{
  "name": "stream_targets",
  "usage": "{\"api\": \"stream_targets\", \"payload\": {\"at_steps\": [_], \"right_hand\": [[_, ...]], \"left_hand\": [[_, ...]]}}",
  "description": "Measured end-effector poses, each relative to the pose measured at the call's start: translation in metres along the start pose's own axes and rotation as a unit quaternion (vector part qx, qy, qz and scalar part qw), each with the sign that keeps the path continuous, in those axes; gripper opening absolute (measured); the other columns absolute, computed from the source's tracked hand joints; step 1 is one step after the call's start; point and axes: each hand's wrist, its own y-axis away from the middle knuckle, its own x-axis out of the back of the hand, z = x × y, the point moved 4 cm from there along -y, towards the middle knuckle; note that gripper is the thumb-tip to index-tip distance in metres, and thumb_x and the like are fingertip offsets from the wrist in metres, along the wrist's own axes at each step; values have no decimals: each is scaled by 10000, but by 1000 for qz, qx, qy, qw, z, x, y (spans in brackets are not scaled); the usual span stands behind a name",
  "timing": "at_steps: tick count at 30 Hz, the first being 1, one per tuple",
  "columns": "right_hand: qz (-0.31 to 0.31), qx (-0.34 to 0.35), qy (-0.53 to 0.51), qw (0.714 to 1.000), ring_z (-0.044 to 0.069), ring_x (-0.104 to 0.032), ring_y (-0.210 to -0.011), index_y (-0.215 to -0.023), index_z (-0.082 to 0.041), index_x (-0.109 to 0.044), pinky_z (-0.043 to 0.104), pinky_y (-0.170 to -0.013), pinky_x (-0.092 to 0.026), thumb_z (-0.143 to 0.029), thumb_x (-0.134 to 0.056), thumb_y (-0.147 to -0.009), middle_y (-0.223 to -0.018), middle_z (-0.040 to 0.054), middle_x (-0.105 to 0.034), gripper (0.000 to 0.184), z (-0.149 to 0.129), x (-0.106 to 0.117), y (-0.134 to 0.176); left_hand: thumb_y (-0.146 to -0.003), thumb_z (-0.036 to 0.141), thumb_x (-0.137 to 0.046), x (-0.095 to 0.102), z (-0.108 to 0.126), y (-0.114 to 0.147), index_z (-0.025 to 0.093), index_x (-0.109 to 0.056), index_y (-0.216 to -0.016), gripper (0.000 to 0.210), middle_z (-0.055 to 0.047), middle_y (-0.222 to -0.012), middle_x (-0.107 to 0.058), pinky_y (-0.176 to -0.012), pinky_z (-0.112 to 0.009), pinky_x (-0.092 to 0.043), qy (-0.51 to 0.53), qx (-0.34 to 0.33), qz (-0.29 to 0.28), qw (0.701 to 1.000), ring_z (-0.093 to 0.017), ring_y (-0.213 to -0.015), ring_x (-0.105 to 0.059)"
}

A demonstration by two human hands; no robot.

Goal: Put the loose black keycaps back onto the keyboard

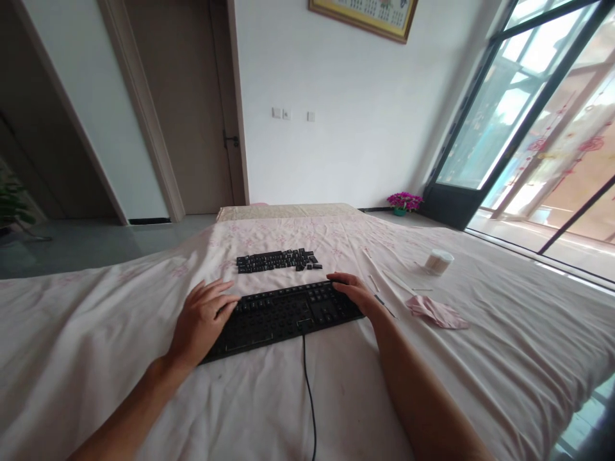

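A black keyboard (283, 312) lies at a slant on the cloth in front of me, its cable running toward me. Much of its main key area is bare of keycaps; keys show on the top row and right side. My left hand (204, 314) rests at its left end, fingers stretched and apart, thumb touching the top. At the far right corner, my right hand (353, 291) has its fingers bent over the edge and grips the keyboard. Behind it, loose black keycaps (273, 260) are laid out in rows, with several scattered at their right end.
A pale floral cloth (144, 320) covers the surface, wrinkled on the right. On that side are a round white container (439, 261), a crumpled pink cloth (436, 312) and thin sticks (373, 284). A dark slim item (384, 305) lies beside my right wrist.
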Motion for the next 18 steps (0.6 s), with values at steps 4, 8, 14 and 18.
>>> {"api": "stream_targets", "payload": {"at_steps": [4, 8, 14, 18], "right_hand": [[46, 10, 110, 993, 222, -596, -1017, -1123, -227, -662, 362, -936, -424, -349, -517, -800, -1055, 40, -681, 374, -12, 0, -8], [114, 48, 251, 960, 222, -541, -1079, -1016, -270, -704, 341, -936, -399, -343, -535, -808, -1023, 22, -682, 277, -31, -7, -17], [114, 66, 338, 932, 202, -540, -987, -995, -294, -711, 283, -837, -399, -339, -489, -866, -994, 3, -682, 261, -54, -38, -43], [83, 57, 431, 897, 190, -519, -977, -1047, -320, -693, 264, -790, -373, -321, -467, -898, -1016, 0, -665, 271, -65, -59, -70]], "left_hand": [[-853, 456, -461, 3, -68, 29, 234, -618, -1127, 386, -57, -1295, -564, -1058, -402, -381, 58, 167, 35, 984, -228, -1200, -514], [-871, 517, -372, -14, -95, 50, 212, -536, -1242, 507, -56, -1266, -599, -1025, -365, -418, 177, 295, -7, 939, -217, -1177, -547], [-854, 517, -391, -19, -96, 48, 218, -564, -1210, 495, -43, -1230, -628, -1039, -367, -397, 200, 309, -42, 929, -225, -1185, -541], [-848, 482, -409, -18, -99, 49, 237, -599, -1163, 442, -27, -1234, -624, -1029, -347, -399, 188, 302, -56, 933, -217, -1171, -546]]}}
